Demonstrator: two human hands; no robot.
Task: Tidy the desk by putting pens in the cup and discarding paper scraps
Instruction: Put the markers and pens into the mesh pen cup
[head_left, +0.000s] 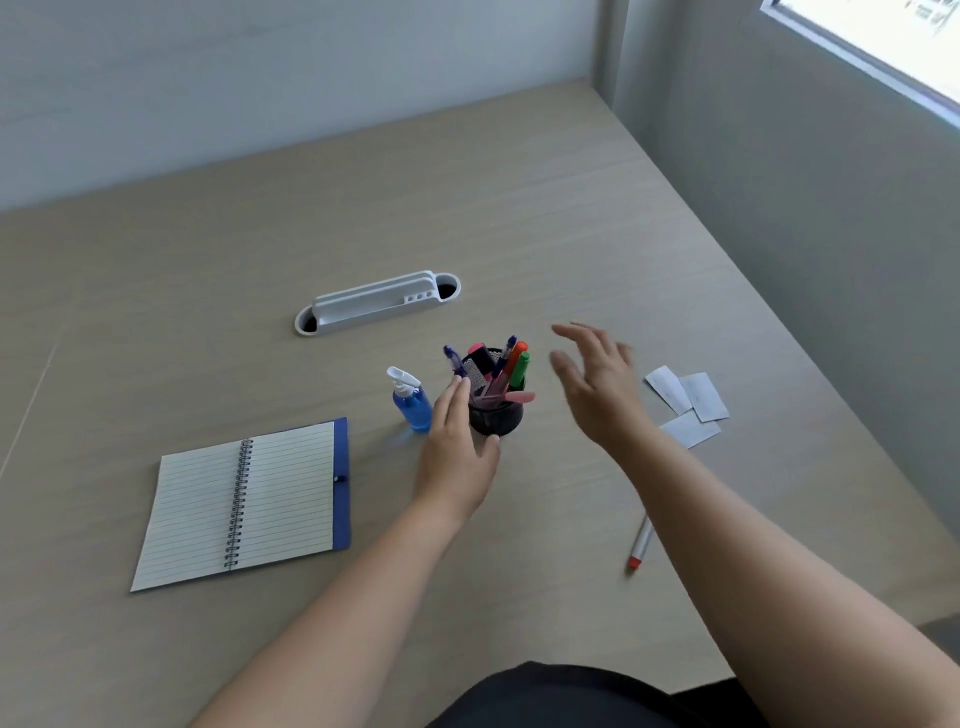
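A black mesh cup (500, 417) stands mid-desk with several pens and markers (511, 364) sticking out of it. My left hand (456, 457) rests against the cup's left side, thumb at its base and fingers along its wall. To the cup's right my right hand (597, 384) hovers with fingers spread and nothing in it. A white pen with a red tip (640, 545) lies on the desk by my right forearm. Three white paper scraps (688, 402) lie to the right of my right hand.
A small blue spray bottle (413, 402) stands just left of the cup. An open spiral notebook (244, 504) lies at the left. A white cable-port tray (376, 304) sits farther back. The wall runs along the desk's right edge.
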